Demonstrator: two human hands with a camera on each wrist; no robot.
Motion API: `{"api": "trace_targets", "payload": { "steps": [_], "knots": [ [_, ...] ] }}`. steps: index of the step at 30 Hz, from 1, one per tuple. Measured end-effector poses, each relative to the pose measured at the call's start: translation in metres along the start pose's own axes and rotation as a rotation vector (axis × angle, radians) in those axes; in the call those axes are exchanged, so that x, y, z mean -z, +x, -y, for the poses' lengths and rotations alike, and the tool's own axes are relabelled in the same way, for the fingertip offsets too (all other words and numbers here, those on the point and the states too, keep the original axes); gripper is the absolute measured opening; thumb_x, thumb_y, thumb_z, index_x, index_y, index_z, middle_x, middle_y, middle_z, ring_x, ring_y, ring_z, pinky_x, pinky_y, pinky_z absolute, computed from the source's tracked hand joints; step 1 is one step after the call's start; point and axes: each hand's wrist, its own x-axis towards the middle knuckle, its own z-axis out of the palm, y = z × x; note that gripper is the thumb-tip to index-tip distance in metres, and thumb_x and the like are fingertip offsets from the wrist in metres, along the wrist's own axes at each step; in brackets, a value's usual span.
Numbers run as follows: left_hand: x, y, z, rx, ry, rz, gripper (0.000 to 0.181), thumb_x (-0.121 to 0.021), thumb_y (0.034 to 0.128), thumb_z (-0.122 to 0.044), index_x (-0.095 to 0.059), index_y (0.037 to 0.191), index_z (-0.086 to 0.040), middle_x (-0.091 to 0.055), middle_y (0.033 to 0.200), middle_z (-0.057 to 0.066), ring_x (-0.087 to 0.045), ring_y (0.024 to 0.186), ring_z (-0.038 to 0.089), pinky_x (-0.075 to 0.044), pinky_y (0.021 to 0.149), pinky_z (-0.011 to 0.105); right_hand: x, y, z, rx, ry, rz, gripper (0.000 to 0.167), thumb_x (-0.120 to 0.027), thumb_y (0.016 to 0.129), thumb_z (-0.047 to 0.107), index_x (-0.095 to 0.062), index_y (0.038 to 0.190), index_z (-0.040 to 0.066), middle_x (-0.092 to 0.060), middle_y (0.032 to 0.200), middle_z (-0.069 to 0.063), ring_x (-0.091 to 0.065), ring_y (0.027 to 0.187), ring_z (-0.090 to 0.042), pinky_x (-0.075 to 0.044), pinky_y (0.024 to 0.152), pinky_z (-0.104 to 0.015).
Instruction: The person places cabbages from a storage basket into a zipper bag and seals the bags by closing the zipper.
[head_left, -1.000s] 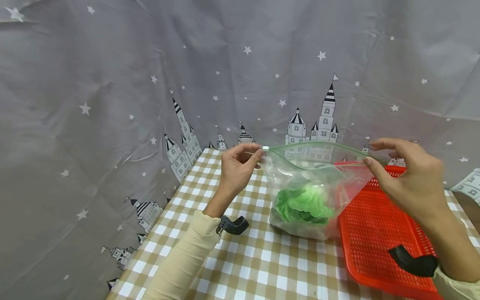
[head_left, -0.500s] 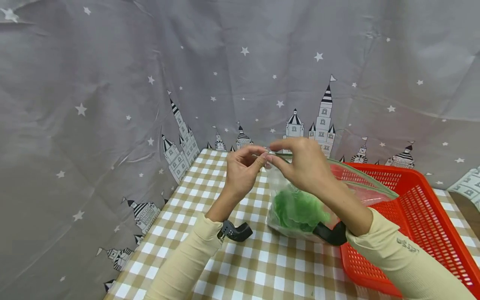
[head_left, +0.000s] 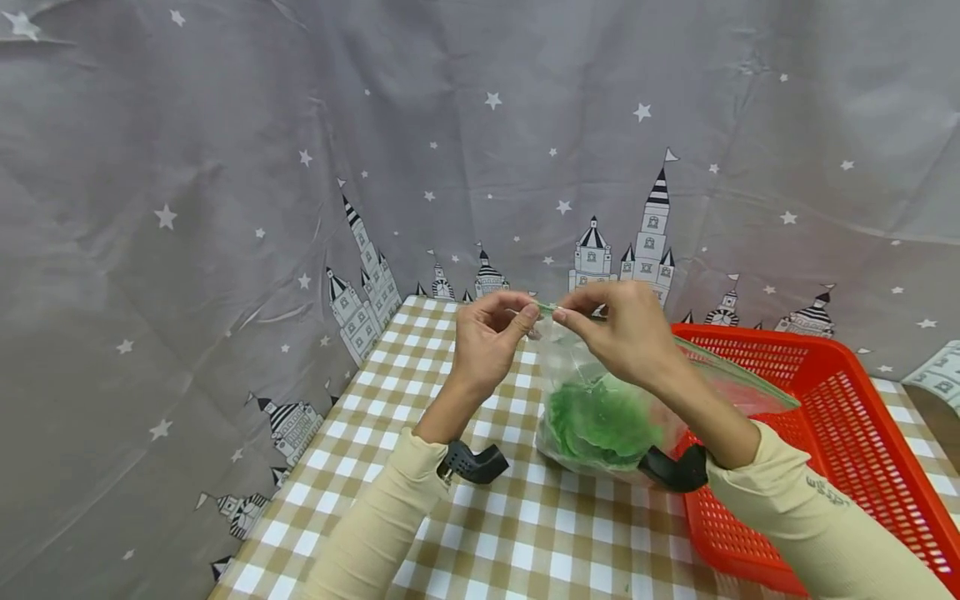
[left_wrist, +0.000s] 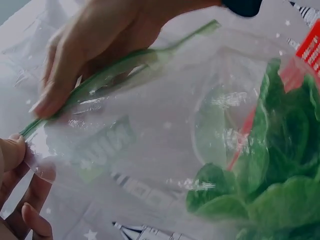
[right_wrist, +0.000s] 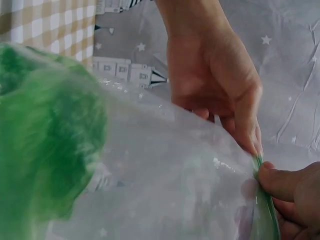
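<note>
A clear zip bag (head_left: 558, 354) with a green closure strip stands on the table, a leafy green lettuce (head_left: 596, 421) inside it. My left hand (head_left: 483, 343) pinches the bag's top left corner between thumb and fingers. Close beside it, my right hand (head_left: 630, 337) pinches the same green strip (right_wrist: 265, 205). In the left wrist view the strip (left_wrist: 125, 62) runs on past my right hand, with a gap between the bag's two sides there. The lettuce leaves (left_wrist: 285, 195) show through the plastic, well below the closure.
A red perforated plastic basket (head_left: 862, 433) stands right of the bag, partly behind my right sleeve (head_left: 817, 508). The table has a brown and white checked cloth (head_left: 465, 533). Behind it hangs a grey curtain (head_left: 450, 125) printed with stars and castles.
My right hand has come left from the bag's right end to the left corner, then shifted slightly right along the strip. The bag's right end has dropped over the basket. My left hand keeps its pinch.
</note>
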Motion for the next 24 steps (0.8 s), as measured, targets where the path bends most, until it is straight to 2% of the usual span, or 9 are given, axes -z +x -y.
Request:
{"api": "trace_targets", "payload": {
  "steps": [7,10,15,17,20,24],
  "knots": [
    [0.012,0.003,0.005,0.005,-0.007,-0.064,0.009,-0.068,0.0878,0.005,-0.065,0.093,0.012,-0.068,0.075,-0.002,-0.063,0.060,0.013,-0.049,0.058,0.025,0.018,-0.014,-0.014,-0.030,-0.054,-0.013,0.006,-0.075,0.088,0.014,-0.077,0.087,0.008,-0.072,0.082,-0.002,-0.062,0.068,-0.015,-0.051,0.062,-0.030],
    [0.016,0.003,0.007,0.007,-0.024,-0.084,0.005,-0.067,0.0880,0.007,-0.066,0.093,0.009,-0.067,0.077,-0.001,-0.062,0.060,0.013,-0.048,0.058,0.024,0.029,-0.021,-0.019,-0.047,-0.069,-0.016,0.007,-0.076,0.088,0.015,-0.077,0.088,0.008,-0.072,0.082,-0.003,-0.062,0.066,-0.016,-0.050,0.058,-0.027],
    [0.030,0.004,0.007,0.016,-0.070,-0.127,0.006,-0.066,0.0880,0.009,-0.067,0.089,0.003,-0.067,0.078,0.001,-0.062,0.059,0.012,-0.052,0.062,0.026,0.054,-0.039,-0.031,-0.095,-0.121,-0.030,0.008,-0.076,0.087,0.019,-0.077,0.089,0.011,-0.071,0.080,-0.002,-0.060,0.063,-0.018,-0.046,0.053,-0.024],
    [0.038,0.003,0.006,0.015,-0.063,-0.150,0.008,-0.066,0.0879,0.009,-0.067,0.088,0.002,-0.067,0.078,0.002,-0.062,0.059,0.012,-0.053,0.063,0.026,0.066,-0.048,-0.037,-0.103,-0.145,-0.051,0.007,-0.078,0.086,0.018,-0.078,0.090,0.012,-0.071,0.080,-0.001,-0.061,0.065,-0.017,-0.046,0.053,-0.022],
    [0.051,0.000,0.003,0.008,-0.031,-0.174,0.009,-0.065,0.0877,0.010,-0.067,0.087,0.001,-0.066,0.078,0.003,-0.061,0.058,0.013,-0.053,0.062,0.026,0.083,-0.061,-0.045,-0.109,-0.177,-0.089,0.006,-0.079,0.084,0.016,-0.078,0.090,0.017,-0.072,0.081,-0.001,-0.062,0.069,-0.009,-0.044,0.053,-0.020],
    [0.059,-0.010,-0.013,-0.022,0.001,-0.165,0.018,-0.065,0.0880,0.010,-0.069,0.086,-0.007,-0.065,0.081,0.002,-0.062,0.059,0.012,-0.051,0.059,0.023,0.099,-0.079,-0.043,-0.088,-0.195,-0.122,0.012,-0.081,0.081,0.014,-0.078,0.090,0.022,-0.073,0.085,0.000,-0.056,0.070,0.002,-0.038,0.052,-0.019]
  ]
}}
